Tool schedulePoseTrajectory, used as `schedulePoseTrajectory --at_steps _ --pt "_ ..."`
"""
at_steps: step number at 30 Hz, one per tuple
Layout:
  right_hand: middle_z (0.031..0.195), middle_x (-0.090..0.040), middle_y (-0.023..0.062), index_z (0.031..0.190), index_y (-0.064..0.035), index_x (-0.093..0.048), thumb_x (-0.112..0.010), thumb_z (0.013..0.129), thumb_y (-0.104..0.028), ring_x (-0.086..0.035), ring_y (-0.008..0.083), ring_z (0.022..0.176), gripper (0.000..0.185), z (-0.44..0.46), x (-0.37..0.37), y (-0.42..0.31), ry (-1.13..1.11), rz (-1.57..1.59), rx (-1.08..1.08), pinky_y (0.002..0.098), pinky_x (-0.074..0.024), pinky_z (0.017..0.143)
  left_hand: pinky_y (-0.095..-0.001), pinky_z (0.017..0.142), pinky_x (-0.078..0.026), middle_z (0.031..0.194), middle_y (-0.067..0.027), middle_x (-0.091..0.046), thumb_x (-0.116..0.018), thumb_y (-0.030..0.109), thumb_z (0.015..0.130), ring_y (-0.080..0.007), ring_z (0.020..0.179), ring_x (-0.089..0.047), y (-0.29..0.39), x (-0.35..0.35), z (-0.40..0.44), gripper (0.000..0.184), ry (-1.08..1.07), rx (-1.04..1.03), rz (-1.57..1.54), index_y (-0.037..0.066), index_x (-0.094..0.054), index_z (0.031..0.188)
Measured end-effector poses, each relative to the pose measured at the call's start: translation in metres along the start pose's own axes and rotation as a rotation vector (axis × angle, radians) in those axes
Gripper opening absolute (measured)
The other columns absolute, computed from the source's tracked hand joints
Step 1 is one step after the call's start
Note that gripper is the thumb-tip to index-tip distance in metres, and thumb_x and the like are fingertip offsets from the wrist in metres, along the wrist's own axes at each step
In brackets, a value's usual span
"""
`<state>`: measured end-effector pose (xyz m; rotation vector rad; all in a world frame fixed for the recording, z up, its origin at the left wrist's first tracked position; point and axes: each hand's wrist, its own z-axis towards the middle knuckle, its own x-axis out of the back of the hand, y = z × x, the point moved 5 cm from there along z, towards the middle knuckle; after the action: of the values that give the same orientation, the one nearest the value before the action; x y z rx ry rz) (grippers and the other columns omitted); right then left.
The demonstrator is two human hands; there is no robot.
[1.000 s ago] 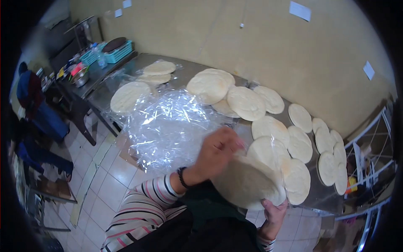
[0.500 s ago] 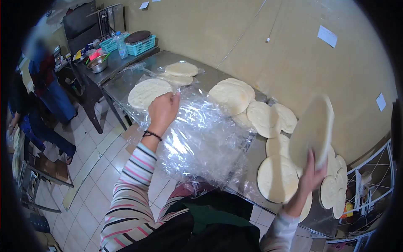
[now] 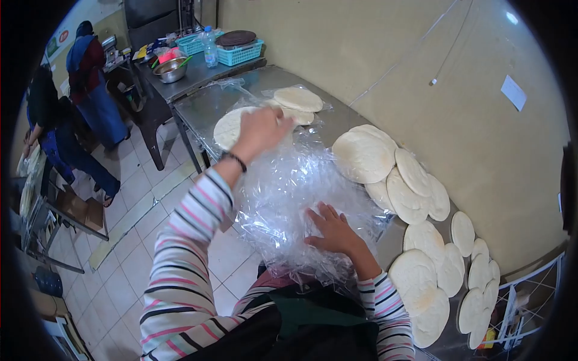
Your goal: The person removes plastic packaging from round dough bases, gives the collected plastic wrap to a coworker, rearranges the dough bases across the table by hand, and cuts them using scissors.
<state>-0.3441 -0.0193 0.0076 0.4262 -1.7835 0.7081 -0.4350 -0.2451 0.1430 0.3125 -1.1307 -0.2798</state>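
Your right hand (image 3: 332,230), empty of bread, spreads its fingers over a heap of clear plastic (image 3: 289,198) at the center of the steel table (image 3: 256,78). Your left hand (image 3: 263,129) reaches over the heap's 11 o'clock side, fingers bent and blurred — whether they grip any film, you cannot tell from here. A round flatbread (image 3: 227,129) lies just beside and partly behind that hand, and 2 more overlap on clear film (image 3: 298,99) at 12 o'clock. Other flatbreads (image 3: 363,157) run from 1 to 4 o'clock, many overlapping.

The likeliest trouble is the plastic: layers that look slick and clingy could come up together under a quick pull, or tear at a pinched edge. The heap overhangs the table toward 7 o'clock, so its own weight could carry sheets to the floor (image 3: 171,240) if your right palm eases off. A wide tug could also drag the breads on film at 12 o'clock, or nudge the 1 o'clock stack askew.
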Motion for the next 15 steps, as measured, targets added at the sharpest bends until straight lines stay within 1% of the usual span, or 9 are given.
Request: schedulePoseTrajectory --at_steps 2,3,4,5,7,9,11,12,15 --pt "0.14 -0.024 0.0212 0.136 -0.0161 -0.031 -0.058 0.078 -0.048 -0.022 0.0383 0.13 0.072 0.0 0.007 -0.001 -0.001 -0.003 0.0 0.0555 -0.0226 0.101 -0.0461 0.079 -0.039 0.086 -0.0127 -0.064 -0.055 0.036 0.079 -0.03 0.085 -0.06 -0.022 -0.003 0.04 0.031 0.095 -0.078 0.076 0.009 -0.065 0.09" --pt "0.139 -0.026 0.0214 0.135 -0.0151 -0.033 -0.058 0.078 -0.049 -0.024 0.0384 0.129 0.071 -0.002 0.011 -0.004 -0.003 -0.005 0.006 0.0554 -0.023 0.101 -0.0461 0.079 -0.039 0.086 -0.0127 -0.064 -0.055 0.036 0.079 -0.03 0.085 -0.06 -0.033 -0.014 0.056 0.031 0.091 -0.083 0.071 0.009 -0.065 0.09" --pt "0.139 -0.026 0.0214 0.135 -0.0151 -0.033 -0.058 0.078 -0.049 -0.024 0.0384 0.129 0.071 -0.006 0.016 -0.008 -0.001 -0.006 -0.003 0.0554 -0.023 0.101 -0.0464 0.08 -0.039 0.087 -0.0116 -0.065 -0.055 0.031 0.078 -0.0299 0.087 -0.06 -0.04 -0.032 0.07 0.026 0.021 -0.15 0.187 0.01 -0.066 0.09" --pt "0.137 -0.029 0.0223 0.134 -0.0134 -0.034 -0.057 0.079 -0.047 -0.027 0.039 0.128 0.069 -0.011 0.026 -0.013 0.055 -0.001 0.016 0.0558 -0.0243 0.1 -0.0466 0.081 -0.039 0.088 -0.0105 -0.065 -0.055 0.026 0.078 -0.0297 0.089 -0.06 -0.046 -0.05 0.082 0.022 -0.041 -0.222 0.303 0.011 -0.066 0.09" --pt "0.135 -0.032 0.0232 0.133 -0.0117 -0.035 -0.056 0.08 -0.046 -0.03 0.0395 0.126 0.066 -0.026 0.048 -0.024 0.132 -0.003 0.021 0.0561 -0.0256 0.099 -0.0474 0.082 -0.039 0.09 -0.0104 -0.065 -0.054 0.022 0.078 -0.0298 0.09 -0.059 -0.056 -0.08 0.099 0.02 -0.006 -0.276 0.308 0.011 -0.066 0.09" --pt "0.131 -0.037 0.0224 0.131 -0.0107 -0.038 -0.057 0.082 -0.041 -0.036 0.0388 0.122 0.061 -0.05 0.07 -0.04 0.305 0.041 0.11 0.0522 -0.029 0.099 -0.0482 0.083 -0.038 0.091 -0.0102 -0.065 -0.053 0.018 0.078 -0.0298 0.092 -0.059 -0.059 -0.099 0.115 0.018 0.029 -0.338 0.31 0.012 -0.066 0.089" --pt "0.131 -0.037 0.022 0.13 -0.0106 -0.038 -0.057 0.082 -0.039 -0.037 0.0383 0.121 0.059 -0.069 0.076 -0.04 0.328 0.081 0.101 0.0507 -0.0302 0.099 -0.0498 0.085 -0.037 0.093 -0.0103 -0.064 -0.051 0.016 0.079 -0.0281 0.093 -0.059 -0.071 -0.121 0.128 0.018 -0.197 -0.216 0.568 0.013 -0.066 0.089" --pt "0.13 -0.038 0.0216 0.13 -0.0105 -0.038 -0.057 0.082 -0.037 -0.038 0.0378 0.12 0.057 -0.079 0.078 -0.041 0.336 0.13 0.11 0.0493 -0.0314 0.098 -0.0498 0.085 -0.037 0.093 -0.0103 -0.064 -0.051 0.016 0.079 -0.0281 0.093 -0.059 -0.071 -0.123 0.133 0.018 -0.194 -0.238 0.561 0.013 -0.066 0.089" --pt "0.124 -0.046 0.0193 0.123 -0.0081 -0.047 -0.064 0.078 -0.026 -0.044 0.0354 0.114 0.051 -0.109 0.086 -0.038 0.461 0.204 0.031 0.0441 -0.0366 0.094 -0.0512 0.084 -0.037 0.094 -0.0105 -0.064 -0.05 0.018 0.08 -0.0272 0.091 -0.06 -0.068 -0.112 0.149 0.018 -0.234 -0.155 0.533 0.014 -0.065 0.089"
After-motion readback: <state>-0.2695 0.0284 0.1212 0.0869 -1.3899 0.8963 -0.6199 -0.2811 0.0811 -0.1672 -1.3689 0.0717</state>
